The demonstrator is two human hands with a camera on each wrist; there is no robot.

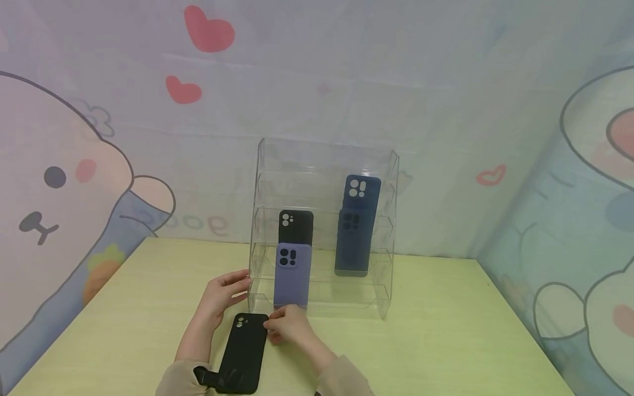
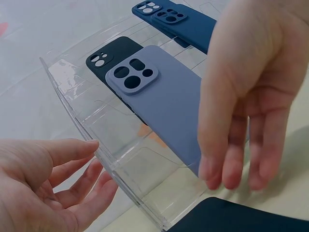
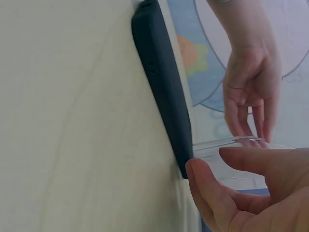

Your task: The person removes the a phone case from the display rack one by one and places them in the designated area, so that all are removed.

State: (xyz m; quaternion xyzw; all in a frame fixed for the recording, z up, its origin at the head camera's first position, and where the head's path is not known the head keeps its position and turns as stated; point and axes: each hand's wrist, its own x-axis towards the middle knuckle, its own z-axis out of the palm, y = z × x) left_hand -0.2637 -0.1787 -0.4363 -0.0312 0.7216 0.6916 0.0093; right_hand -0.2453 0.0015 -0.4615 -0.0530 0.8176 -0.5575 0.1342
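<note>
A clear tiered acrylic rack (image 1: 322, 305) stands on the table, holding several phone cases. My left hand (image 1: 225, 294) is at its left side, thumb and fingertips against or very near the edge, fingers loosely bent. A black phone case (image 1: 245, 352) lies flat in front of the rack. By its upper right corner is my right hand (image 1: 292, 324); in the right wrist view the thumb and fingers (image 3: 205, 179) stand apart, a fingertip at the case's end. A lavender phone case (image 1: 292, 283) leans in the lower tier, with another black case (image 1: 296, 226) behind it.
Two dark blue phone cases, the rear one (image 1: 364, 190) higher than the front one (image 1: 354, 242), lean at the rack's right. The pale yellow table (image 1: 436, 330) ends at a cartoon-printed cloth backdrop (image 1: 446, 110). A black strap (image 1: 205, 377) is around the left wrist.
</note>
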